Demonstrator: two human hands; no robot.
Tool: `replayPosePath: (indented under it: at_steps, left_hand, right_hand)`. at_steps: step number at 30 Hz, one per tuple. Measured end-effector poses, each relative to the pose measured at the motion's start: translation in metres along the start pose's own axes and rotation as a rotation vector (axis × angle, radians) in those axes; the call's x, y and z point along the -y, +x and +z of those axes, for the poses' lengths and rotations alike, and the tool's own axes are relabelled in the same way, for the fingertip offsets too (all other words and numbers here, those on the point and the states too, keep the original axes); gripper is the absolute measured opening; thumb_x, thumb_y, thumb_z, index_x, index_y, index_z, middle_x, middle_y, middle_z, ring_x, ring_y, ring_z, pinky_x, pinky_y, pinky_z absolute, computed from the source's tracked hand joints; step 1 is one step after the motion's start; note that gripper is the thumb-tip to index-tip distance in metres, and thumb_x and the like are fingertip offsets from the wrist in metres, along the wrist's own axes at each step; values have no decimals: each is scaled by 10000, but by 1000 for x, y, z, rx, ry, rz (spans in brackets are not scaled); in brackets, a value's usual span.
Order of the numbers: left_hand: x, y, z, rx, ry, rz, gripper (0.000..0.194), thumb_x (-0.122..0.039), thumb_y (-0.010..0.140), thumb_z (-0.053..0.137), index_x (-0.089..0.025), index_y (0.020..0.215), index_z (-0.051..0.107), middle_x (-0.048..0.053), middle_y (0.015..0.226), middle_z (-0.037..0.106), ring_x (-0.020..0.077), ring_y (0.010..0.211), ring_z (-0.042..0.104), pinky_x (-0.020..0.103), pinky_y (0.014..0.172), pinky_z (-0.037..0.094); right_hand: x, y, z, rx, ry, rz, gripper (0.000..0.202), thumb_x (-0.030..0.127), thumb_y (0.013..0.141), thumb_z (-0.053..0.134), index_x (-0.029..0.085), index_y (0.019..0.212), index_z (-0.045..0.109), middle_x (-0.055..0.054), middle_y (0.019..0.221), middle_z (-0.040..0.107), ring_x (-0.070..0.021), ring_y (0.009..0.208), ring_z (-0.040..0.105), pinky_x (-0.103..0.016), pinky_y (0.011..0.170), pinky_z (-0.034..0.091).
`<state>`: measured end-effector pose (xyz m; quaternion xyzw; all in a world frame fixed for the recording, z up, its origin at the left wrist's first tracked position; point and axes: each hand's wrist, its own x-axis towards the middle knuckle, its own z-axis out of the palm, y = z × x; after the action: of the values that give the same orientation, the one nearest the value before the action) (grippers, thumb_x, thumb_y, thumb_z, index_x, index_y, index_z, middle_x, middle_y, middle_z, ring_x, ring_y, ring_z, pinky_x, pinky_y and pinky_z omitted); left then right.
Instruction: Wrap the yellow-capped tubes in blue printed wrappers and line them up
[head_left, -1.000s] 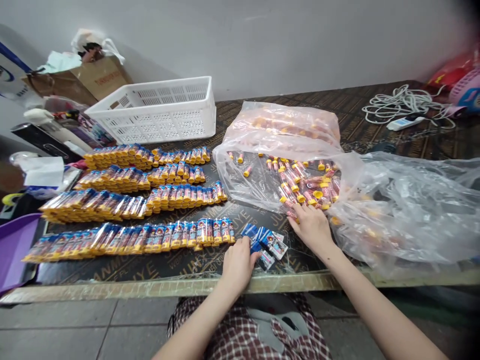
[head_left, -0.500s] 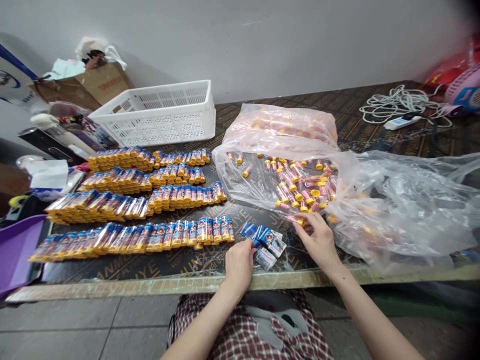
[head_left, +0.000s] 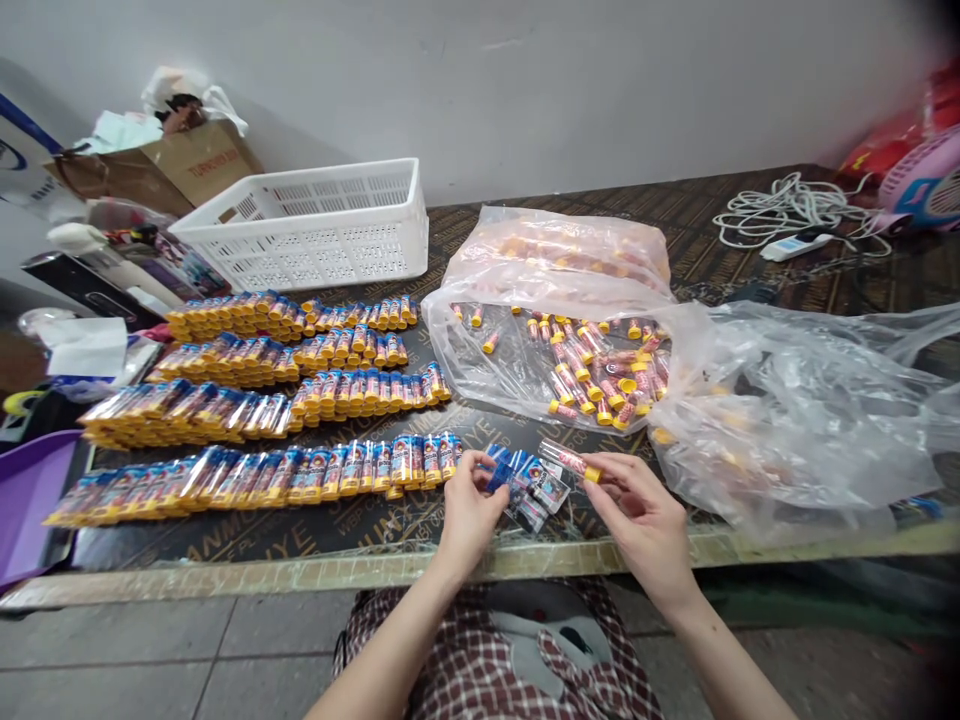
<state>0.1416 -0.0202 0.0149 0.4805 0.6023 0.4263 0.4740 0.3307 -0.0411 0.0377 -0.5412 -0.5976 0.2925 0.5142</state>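
Between the fingers of my right hand [head_left: 637,510] is a clear tube [head_left: 566,460] with a yellow cap, pink-and-white contents showing through. The cap end sits in my fingertips and the clear end points left. My left hand [head_left: 472,505] pinches a blue-printed plastic sleeve [head_left: 496,472] at the near edge of a small pile of flat printed sleeves [head_left: 544,485]. Beyond my right hand, many similar tubes [head_left: 589,370] lie loose in the mouth of a clear plastic bag [head_left: 480,375]. Rows of sleeved tubes [head_left: 300,475] with yellow caps stand to the left.
A white perforated basket [head_left: 322,245] stands at the back. At the right are crumpled clear plastic [head_left: 810,400], a coiled white cable [head_left: 787,215] and a pink fan [head_left: 926,185]. A purple tray [head_left: 34,500] sits at the left edge, with a brown paper bag [head_left: 199,165] behind.
My right hand has come toward me from the bag's edge, bringing one tube over the sleeves. My left hand has moved slightly left and lifted a blue sleeve from the pile.
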Motion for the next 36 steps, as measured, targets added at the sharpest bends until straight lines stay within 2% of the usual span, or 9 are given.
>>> replayPosePath:
  at_steps: [3,8,14,18,23,26,30,33,36]
  left_hand:
    - [-7,4,-1,5,-271,-132,297,-194,606,692,-146,881,591,-11,669,626,112,613,552,220,608,422]
    - [-18,8,-6,-78,-509,-211,261,-346,579,762,-123,677,667,-2,626,619,90,575,519,217,591,432]
    - [-27,9,-12,-194,-562,-243,339,-413,499,804,-124,582,649,-23,543,573,75,516,501,209,544,411]
    - [-29,9,-14,-217,-606,-255,369,-431,467,814,-125,569,635,-28,523,559,74,510,505,205,536,414]
    - [-25,7,-11,-224,-595,-234,368,-460,537,778,-130,596,627,-27,568,567,77,539,508,205,551,432]
    - [-27,3,-8,-176,-588,-178,349,-476,624,723,-142,671,634,-19,656,593,87,606,533,210,593,461]
    - [-33,-1,-7,-75,-652,-209,382,-403,602,764,-164,862,620,-20,700,617,90,636,572,220,650,487]
    - [-37,-3,-8,-2,-674,-273,527,-358,551,807,-169,994,592,-10,701,643,98,607,592,231,635,497]
    - [-37,-7,-8,144,-638,-338,542,-317,517,831,-136,983,622,41,780,682,115,634,619,227,621,498]
  right_hand:
    - [10,-4,2,-26,-1,12,203,262,833,592,242,1023,662,-66,1029,591,-183,895,602,-288,705,558]
    - [17,-13,5,-40,17,-10,210,227,833,594,259,1029,663,-58,1016,601,-176,854,613,-280,672,556]
    - [15,-19,11,-57,-56,-125,270,171,824,605,272,1069,655,-60,1021,608,-201,912,597,-348,785,523]
    - [16,-20,15,-67,-83,-182,312,137,818,603,280,1091,649,-55,1022,615,-205,931,596,-357,808,507]
    - [19,-22,20,41,-88,-219,313,125,830,581,276,1097,643,-66,1028,616,-208,947,597,-370,833,510]
    - [17,-24,23,120,-69,-213,339,119,838,566,284,1128,625,-67,1064,603,-204,973,591,-367,853,510]
    - [10,-25,25,211,-37,-204,357,103,869,499,290,1153,606,-68,1085,577,-194,996,579,-351,861,506]
    - [6,-22,27,200,-46,-223,402,81,855,493,301,1180,576,-59,1024,558,-172,911,586,-320,793,521]
    - [3,-17,27,167,-91,-258,562,80,793,545,310,1299,460,-68,1082,512,-179,898,571,-331,769,525]
